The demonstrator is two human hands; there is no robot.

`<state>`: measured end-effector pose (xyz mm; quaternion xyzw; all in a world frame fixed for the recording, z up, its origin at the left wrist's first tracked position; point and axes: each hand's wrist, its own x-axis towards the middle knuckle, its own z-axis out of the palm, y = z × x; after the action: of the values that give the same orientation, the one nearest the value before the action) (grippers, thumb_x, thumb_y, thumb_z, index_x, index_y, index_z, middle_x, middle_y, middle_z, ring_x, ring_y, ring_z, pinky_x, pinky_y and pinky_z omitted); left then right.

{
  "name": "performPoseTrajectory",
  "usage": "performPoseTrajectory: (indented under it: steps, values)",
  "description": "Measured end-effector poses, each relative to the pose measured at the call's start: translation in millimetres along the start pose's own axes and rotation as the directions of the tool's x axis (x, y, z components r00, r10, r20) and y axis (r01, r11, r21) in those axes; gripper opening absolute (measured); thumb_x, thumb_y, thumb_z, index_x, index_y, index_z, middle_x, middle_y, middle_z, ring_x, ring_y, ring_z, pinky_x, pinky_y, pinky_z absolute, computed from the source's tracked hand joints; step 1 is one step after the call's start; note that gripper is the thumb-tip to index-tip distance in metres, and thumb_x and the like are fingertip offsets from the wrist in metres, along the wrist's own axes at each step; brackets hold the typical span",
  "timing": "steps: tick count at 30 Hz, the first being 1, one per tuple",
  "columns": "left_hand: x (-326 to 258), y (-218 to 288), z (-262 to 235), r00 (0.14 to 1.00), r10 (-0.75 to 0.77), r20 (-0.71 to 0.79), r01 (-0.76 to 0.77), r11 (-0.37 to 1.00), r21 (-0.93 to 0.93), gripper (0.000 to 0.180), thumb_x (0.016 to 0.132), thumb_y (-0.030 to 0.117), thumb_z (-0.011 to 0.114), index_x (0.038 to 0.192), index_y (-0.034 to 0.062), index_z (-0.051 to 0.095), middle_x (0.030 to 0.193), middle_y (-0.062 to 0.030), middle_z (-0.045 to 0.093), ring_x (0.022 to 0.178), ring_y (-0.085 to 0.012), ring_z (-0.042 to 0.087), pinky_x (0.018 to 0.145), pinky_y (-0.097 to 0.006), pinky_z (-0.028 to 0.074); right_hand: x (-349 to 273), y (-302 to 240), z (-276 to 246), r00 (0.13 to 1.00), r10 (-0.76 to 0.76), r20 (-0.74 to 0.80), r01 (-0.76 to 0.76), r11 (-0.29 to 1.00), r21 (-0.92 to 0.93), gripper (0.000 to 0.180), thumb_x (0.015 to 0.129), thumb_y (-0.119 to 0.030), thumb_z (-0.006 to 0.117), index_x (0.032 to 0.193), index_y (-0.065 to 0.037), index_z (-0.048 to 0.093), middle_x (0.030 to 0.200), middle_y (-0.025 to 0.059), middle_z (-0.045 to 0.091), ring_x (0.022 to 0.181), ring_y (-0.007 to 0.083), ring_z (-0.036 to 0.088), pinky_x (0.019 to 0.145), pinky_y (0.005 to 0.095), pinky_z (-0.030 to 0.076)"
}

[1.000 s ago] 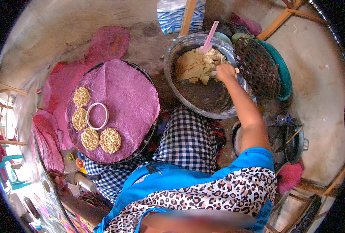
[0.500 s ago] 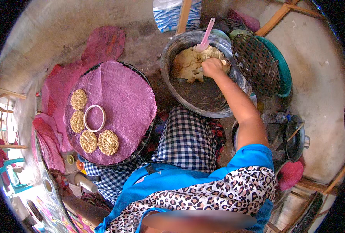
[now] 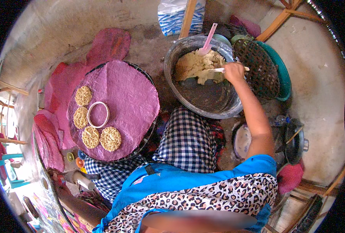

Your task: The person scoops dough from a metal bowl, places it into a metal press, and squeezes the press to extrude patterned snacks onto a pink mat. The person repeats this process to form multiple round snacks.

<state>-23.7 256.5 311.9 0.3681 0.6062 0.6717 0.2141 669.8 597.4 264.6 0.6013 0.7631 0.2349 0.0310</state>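
Note:
My right hand [image 3: 234,72] is closed round a pale flat stick [image 3: 217,70] at the right side of a large metal basin [image 3: 175,95]. The stick's left end is over a mass of pale dough [image 3: 195,63] in the basin. A pink plastic scoop [image 3: 209,37] stands in the dough, its handle up. At the lower left is my left hand [image 3: 58,178], beside a white tube [image 3: 84,181]; its fingers are too dark and small to make out. On a round tray covered in pink woven sheet [image 3: 131,93] lie several noodle-like dough rounds [image 3: 110,138] and a white ring [image 3: 98,115].
More pink sheets [image 3: 69,83] lie on the floor left of the tray. Right of the basin, a dark woven basket [image 3: 254,68] leans in a green tub [image 3: 285,81]. A black pan [image 3: 294,145] and a pale-filled bowl [image 3: 242,140] are near my right arm. A wooden post [image 3: 188,19] stands behind the basin.
My right hand has moved right from over the dough to the basin's right side, and the pale stick in it now shows clearly. The view has shifted slightly; the tray's things lie as before.

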Motion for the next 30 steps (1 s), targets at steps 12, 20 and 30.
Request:
performPoseTrajectory:
  steps: [12,20,30]
  values:
    - [2,-3,-18,1.0,0.013,0.021,-0.013,1.0,-0.022,0.037,0.076,0.001,0.061,0.112,-0.0008,0.051,0.105,-0.0082,0.055,0.093,-0.0162,0.052,0.07,-0.027,0.048,-12,16,-29,0.956,0.231,0.179,-0.222,0.973,-0.066,0.012,0.071,-0.024,0.061,0.072,-0.012,0.065,0.068,0.0102,0.062,0.068,0.0274,0.062,0.064,0.0397,0.046]
    - [0,-3,-23,0.996,0.052,0.07,-0.056,0.997,0.049,0.04,0.076,0.004,0.062,0.113,-0.0006,0.05,0.105,-0.0081,0.054,0.092,-0.0162,0.053,0.068,-0.027,0.048,-32,1,-6,0.887,0.337,0.317,-0.348,0.937,-0.022,0.013,0.07,-0.015,0.059,0.074,-0.006,0.066,0.076,0.0132,0.064,0.072,0.0286,0.064,0.063,0.039,0.05]
    - [-2,-2,-18,1.0,0.016,0.007,-0.016,1.0,-0.013,0.039,0.076,0.005,0.062,0.113,-0.0004,0.051,0.102,-0.0076,0.055,0.088,-0.0157,0.053,0.066,-0.026,0.048,-43,-22,35,0.697,0.425,0.578,-0.55,0.834,0.05,0.025,0.07,-0.03,0.065,0.087,-0.011,0.067,0.088,0.0121,0.064,0.084,0.0307,0.062,0.072,0.0415,0.049]
